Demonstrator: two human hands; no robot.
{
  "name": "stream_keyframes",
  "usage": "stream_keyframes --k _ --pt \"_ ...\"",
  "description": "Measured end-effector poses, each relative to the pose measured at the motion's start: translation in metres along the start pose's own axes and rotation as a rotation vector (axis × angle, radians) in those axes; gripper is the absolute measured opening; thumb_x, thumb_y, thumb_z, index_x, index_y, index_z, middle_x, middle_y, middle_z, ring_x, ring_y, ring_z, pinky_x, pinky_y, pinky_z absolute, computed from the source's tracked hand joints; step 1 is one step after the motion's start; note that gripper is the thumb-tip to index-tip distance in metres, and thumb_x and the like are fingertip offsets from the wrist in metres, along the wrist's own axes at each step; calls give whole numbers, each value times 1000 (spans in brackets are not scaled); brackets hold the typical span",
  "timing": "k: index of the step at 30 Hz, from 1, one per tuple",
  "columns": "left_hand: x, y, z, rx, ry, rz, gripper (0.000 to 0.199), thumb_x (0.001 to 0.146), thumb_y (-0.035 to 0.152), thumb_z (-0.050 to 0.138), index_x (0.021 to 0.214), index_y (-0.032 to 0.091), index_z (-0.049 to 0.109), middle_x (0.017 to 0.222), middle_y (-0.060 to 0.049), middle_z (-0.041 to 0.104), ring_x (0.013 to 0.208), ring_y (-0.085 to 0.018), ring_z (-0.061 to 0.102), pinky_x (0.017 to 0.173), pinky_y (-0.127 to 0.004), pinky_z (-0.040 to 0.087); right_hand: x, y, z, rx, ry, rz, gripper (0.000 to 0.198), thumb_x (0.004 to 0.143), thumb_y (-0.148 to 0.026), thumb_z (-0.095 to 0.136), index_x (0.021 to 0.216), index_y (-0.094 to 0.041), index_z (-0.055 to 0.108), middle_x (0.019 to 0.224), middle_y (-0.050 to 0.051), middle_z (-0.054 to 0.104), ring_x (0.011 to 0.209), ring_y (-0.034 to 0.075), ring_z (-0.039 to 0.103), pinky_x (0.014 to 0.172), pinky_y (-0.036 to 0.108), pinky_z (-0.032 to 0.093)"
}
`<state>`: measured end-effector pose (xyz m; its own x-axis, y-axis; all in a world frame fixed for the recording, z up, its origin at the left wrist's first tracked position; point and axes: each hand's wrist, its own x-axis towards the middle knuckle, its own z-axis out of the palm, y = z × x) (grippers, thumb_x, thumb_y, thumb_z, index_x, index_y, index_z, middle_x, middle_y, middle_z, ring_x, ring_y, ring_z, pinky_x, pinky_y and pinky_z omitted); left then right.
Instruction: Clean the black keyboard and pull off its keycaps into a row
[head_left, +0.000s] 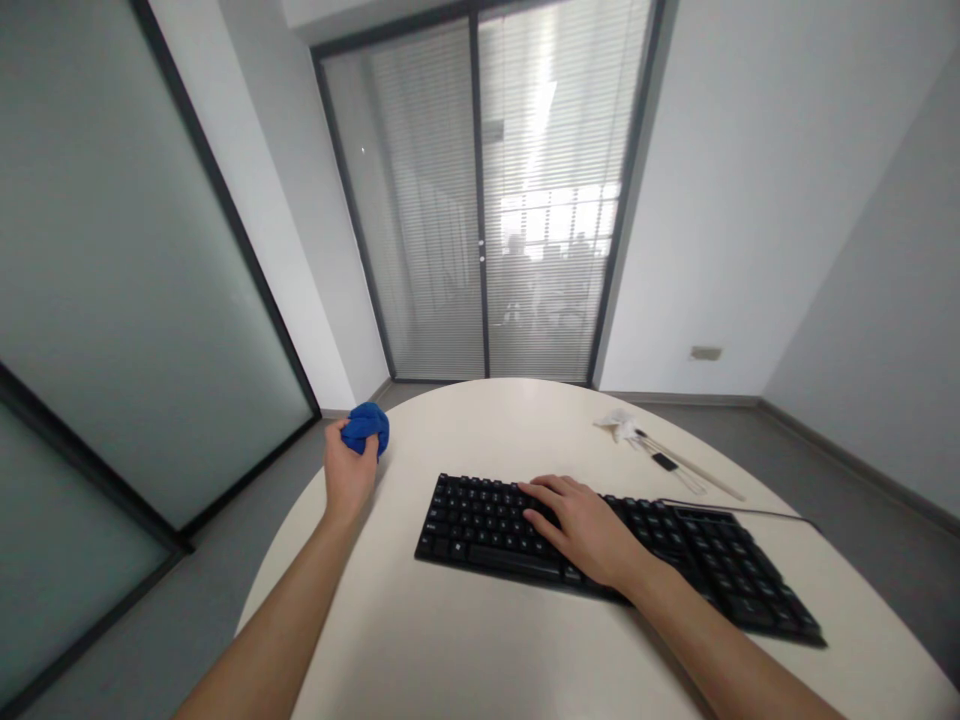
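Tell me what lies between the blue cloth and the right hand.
In the head view: a strip of cream tabletop, then the left part of the black keyboard, with the right hand over it.

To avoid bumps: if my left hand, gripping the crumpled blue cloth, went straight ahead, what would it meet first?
Probably the dark-framed glass partition with pale blinds, or the white wall beside it; nothing shows nearer beyond your left hand and cloth, though depth is unclear.

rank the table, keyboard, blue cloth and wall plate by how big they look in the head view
1. Table
2. Keyboard
3. Blue cloth, bunched in the left hand
4. Wall plate, though it is farther off
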<state>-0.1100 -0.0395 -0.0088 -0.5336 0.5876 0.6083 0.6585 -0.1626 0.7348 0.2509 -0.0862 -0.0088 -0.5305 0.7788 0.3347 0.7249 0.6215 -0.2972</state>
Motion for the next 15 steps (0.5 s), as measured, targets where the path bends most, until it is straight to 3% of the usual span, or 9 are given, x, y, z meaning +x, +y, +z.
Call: stream_keyframes --k 3,7,9,15 --pt "-15 29 -5 24 -189 59 48 79 23 65 124 22 49 111 -9 65 97 -25 65 92 -44 51 0 0 1 3 0 -4 37 100 -40 49 132 -26 62 122 8 67 109 26 61 99 45 49" --pt "-36 52 -6 10 -703 432 58 72 8 59 127 26 56 128 -5 63 116 -25 60 105 -41 44 0 2 1 7 9 -12 37 99 -40 49 132 -27 62 121 8 67 108 26 61 98 44 50" --pt "-43 55 -4 3 -862 520 57 72 5 55 125 25 60 126 -4 64 117 -23 59 106 -39 43 -1 3 2 -1 11 -11 37 100 -40 49 132 -27 62 121 8 67 108 26 61 98 44 49" --pt "-46 48 -1 14 -955 471 45 77 12 58 122 21 63 122 -8 67 114 -24 62 103 -40 45 0 4 4 -6 27 -18 37 99 -41 49 130 -25 63 122 9 67 108 26 62 98 45 50"
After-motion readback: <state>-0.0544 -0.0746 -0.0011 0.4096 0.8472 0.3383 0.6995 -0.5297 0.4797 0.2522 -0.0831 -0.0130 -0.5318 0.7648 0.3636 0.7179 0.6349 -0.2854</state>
